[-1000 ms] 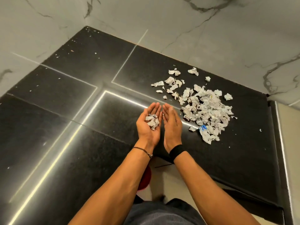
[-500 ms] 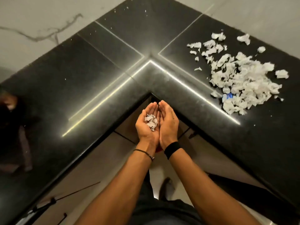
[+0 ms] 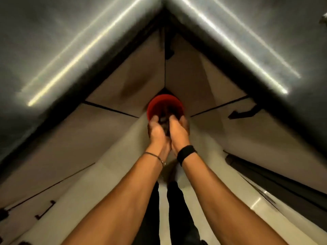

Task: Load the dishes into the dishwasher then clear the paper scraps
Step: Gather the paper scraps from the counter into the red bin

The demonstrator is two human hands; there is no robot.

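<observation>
The paper scraps [image 3: 164, 123] are seen only as a small dark, blurred clump, enclosed between the two hands and held directly above the mouth of a red bin [image 3: 165, 104]. The left hand [image 3: 157, 134] and the right hand [image 3: 179, 131] are pressed together along their inner edges, with the fingers of both curled inward round the clump. How much paper is held cannot be told through the shadow and blur.

The bin is set on the floor in the inner corner where two runs of beige cabinet fronts [image 3: 123, 80] meet. Its far rim is visible, while its near rim is covered by the fingertips.

A thin bracelet [image 3: 155, 156] is worn on the left wrist and a black wristband [image 3: 186, 153] on the right. Both forearms are stretched forward and down from the bottom of the view, and dark trouser legs [image 3: 175, 209] are seen between them, over a pale floor [image 3: 123, 152].

The black countertop [image 3: 70, 41] is spread above the cabinets in an L, with bright light streaks reflected along each run. A dark handle [image 3: 242, 112] is fitted on the right-hand cabinet front.
</observation>
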